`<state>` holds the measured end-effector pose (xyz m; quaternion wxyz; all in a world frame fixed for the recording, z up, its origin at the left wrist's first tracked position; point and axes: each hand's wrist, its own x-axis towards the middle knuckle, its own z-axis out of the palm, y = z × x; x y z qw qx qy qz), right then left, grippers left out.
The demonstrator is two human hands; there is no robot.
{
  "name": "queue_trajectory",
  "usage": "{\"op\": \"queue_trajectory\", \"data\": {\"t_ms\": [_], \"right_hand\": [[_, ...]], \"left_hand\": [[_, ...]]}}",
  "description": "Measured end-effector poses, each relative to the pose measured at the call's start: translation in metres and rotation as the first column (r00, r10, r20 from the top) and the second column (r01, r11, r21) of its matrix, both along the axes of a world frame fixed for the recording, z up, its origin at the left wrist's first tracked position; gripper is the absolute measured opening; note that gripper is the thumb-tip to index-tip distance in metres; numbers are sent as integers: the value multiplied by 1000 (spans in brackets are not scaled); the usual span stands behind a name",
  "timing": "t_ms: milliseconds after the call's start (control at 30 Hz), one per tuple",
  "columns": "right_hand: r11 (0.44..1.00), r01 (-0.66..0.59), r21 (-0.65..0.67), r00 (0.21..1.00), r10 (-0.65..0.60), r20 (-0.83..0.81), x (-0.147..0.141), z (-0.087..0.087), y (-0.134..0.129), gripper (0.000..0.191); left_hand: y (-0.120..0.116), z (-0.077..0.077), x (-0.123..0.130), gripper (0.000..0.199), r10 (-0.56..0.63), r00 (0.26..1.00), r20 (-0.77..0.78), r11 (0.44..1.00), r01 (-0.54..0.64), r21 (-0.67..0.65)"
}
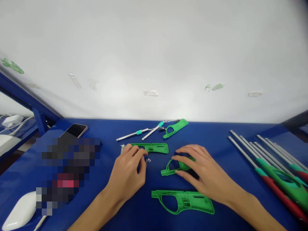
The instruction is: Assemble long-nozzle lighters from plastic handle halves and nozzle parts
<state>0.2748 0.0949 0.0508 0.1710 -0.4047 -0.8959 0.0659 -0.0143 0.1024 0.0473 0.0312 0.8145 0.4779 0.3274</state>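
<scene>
My left hand (128,168) bends its fingers over the left end of a green lighter half shell (157,148), thumb and forefinger close together. Anything in that pinch is hidden from me. Past its fingertips lies a small metal part (122,148), and tiny loose parts (149,160) are near the thumb. Thumb and fingers of my right hand (199,163) are on the two sides of another green half shell (167,171), whose right end the hand covers. Closer to me rests a larger-looking green half shell (199,201), its hollow inside facing up.
At the back lie two metal lighter tubes (130,136) with teal collars and wires, beside a green shell (176,128). Several long lighters (271,179) are at the right. A phone (76,130), a blurred-out dark object (74,163) and a white object (20,210) occupy the left.
</scene>
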Motion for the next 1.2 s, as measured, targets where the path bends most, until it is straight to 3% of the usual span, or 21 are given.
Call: {"op": "queue_trajectory", "data": {"t_ms": [300,500,667,900,1200], "right_hand": [[1000,-1,13,1000,2,-23,0,-3,0,31],[997,65,47,998,-64,-25,1,-5,1,31],[994,95,58,995,-93,-25,2,-4,2,29],[995,85,58,996,-83,-27,1,-3,2,27],[995,85,54,996,-83,-38,0,-1,2,25]], "left_hand": [[3,-4,-4,6,2,998,-66,1000,0,24],[0,3,-2,18,-42,994,-100,999,43,16],[-4,9,2,18,-85,971,-224,996,85,-7],[-5,8,2,16,-82,939,-333,997,78,-26],[-1,6,1,17,-69,932,-356,998,67,-17]]}}
